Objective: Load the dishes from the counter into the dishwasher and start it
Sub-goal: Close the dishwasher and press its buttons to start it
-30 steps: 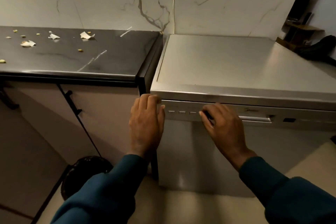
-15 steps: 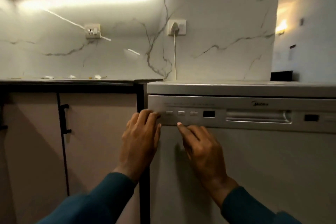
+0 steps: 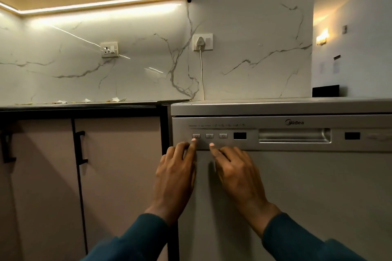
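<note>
The silver dishwasher (image 3: 297,193) stands with its door closed, right of the counter. Its control strip carries three small buttons, a dark display (image 3: 240,135) and a recessed handle (image 3: 294,135). My left hand (image 3: 176,174) points its index fingertip onto the lower edge of the leftmost button (image 3: 196,136), the other fingers curled back. My right hand (image 3: 237,171) lies against the door, its index fingertip just below the middle button marked P (image 3: 209,136). Neither hand holds anything. No dishes are in view.
A dark counter (image 3: 84,105) with small pale scraps runs left of the dishwasher. Beneath it are pale cabinet doors with black handles (image 3: 81,147). A white plug and cord (image 3: 201,48) hang on the marble wall. A black object (image 3: 325,90) sits at the back right of the dishwasher top.
The view dropped from above the dishwasher top to level with its panel. My left hand shifted right from the panel's edge to the leftmost button. My right hand came left from the display.
</note>
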